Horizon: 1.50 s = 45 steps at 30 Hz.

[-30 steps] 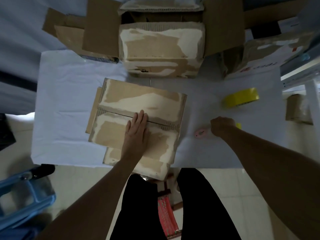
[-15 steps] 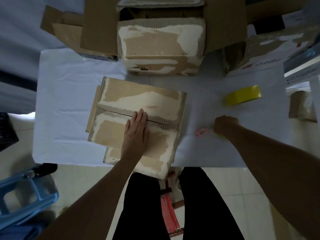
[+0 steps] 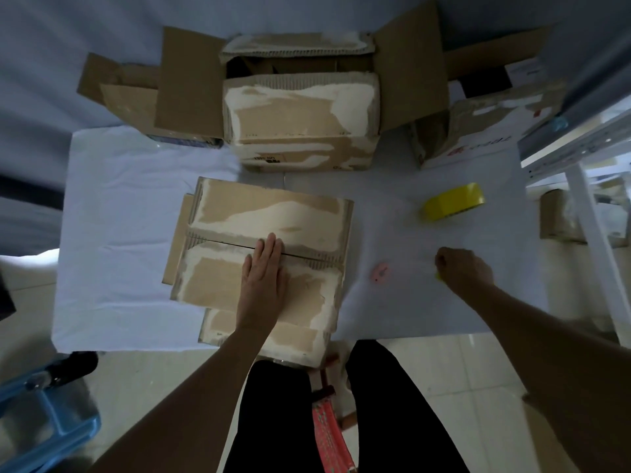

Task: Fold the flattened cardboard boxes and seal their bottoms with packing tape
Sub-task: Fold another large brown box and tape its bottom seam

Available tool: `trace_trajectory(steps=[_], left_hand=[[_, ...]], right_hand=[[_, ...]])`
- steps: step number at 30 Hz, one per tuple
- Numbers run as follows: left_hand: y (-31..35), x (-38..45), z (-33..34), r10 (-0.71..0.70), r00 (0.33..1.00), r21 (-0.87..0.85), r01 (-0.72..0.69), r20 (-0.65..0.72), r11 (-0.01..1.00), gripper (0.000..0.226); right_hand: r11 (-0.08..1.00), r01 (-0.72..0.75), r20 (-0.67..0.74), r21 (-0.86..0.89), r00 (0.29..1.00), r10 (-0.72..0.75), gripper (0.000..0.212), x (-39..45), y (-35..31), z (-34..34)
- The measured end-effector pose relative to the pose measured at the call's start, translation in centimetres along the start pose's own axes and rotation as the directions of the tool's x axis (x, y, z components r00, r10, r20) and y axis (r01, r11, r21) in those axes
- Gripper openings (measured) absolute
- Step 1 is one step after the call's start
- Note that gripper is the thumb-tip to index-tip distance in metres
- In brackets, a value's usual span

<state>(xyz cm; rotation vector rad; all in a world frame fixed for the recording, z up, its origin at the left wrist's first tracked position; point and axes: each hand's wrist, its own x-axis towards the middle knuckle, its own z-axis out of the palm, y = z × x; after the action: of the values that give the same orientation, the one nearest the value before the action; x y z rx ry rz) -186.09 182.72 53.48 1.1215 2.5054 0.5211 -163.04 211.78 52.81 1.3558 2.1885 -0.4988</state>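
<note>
A white-covered table (image 3: 129,213) carries a folded cardboard box (image 3: 273,213) near centre, open boxes (image 3: 300,114) along the far edge, a yellow tape roll (image 3: 454,202) right (a small pink object (image 3: 380,272) nearer).

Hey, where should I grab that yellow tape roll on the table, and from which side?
Take the yellow tape roll across its curved outer band, coming from above. It seems to stand tilted on edge, nothing touches it, and the right hand is nearest.
</note>
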Motion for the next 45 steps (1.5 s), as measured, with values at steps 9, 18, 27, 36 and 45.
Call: trace_trajectory(steps=[9, 18, 27, 36, 45], left_hand=[[-1.2, 0.8, -3.1, 0.108, 0.991, 0.017, -0.109, 0.08, 0.994, 0.049], [-6.4, 2.4, -7.1, 0.353, 0.905, -0.036, -0.355, 0.239, 0.934, 0.04], [-7.0, 4.0, -13.6, -0.193, 0.885, -0.519, 0.411, 0.423, 0.75, 0.03], [-5.2, 4.6, -11.7, -0.257, 0.881, -0.672, 0.469, 0.396, 0.573, 0.005], [-8.1, 4.7, -12.5, -0.415, 0.868, -0.673, 0.481, 0.274, 0.562, 0.01]], right_hand=[[0.791, 0.278, -0.211, 0.546, 0.959, -0.191, 0.014, -7.1, -10.8, -6.2], [0.779, 0.399, -0.097, 0.484, 0.909, -0.406, 0.016, -11.0, -23.1, -3.4], [0.872, 0.338, -0.052, 0.354, 0.938, -0.343, 0.023, -10.9, -28.3, -3.0], [0.918, 0.303, -0.042, 0.255, 0.952, -0.303, 0.025, -11.1, -29.3, -3.6], [0.884, 0.378, 0.059, 0.275, 0.911, -0.408, 0.058, -11.1, -29.7, -4.5]])
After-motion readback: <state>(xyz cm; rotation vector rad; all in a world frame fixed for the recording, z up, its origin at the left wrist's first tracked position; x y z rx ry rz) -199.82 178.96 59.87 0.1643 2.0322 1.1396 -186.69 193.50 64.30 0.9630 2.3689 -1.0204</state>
